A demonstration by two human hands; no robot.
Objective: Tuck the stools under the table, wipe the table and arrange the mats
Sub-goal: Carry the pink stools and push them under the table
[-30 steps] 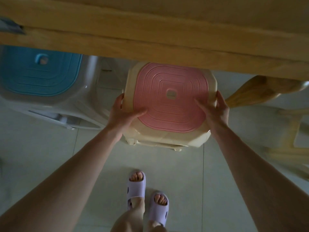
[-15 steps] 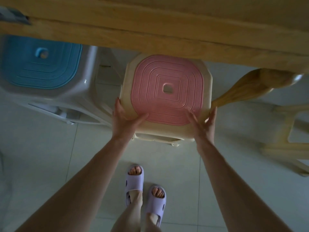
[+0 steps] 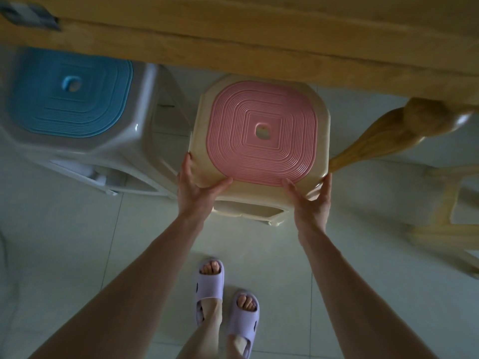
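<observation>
Pink stool [image 3: 261, 130]: near corners gripped by left hand [image 3: 194, 189] and right hand [image 3: 313, 202], thumbs on top. Blue stool [image 3: 70, 92] at left.

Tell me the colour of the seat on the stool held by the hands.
Pink seat, ridged, on a cream stool; head view shows it.

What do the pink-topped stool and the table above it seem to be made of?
The pink-topped stool looks like moulded plastic: smooth cream shell, matt pink seat panel with moulded ridges. The table looks like wood, probably varnished: grain along its edge, a highlight on the turned leg.
</observation>
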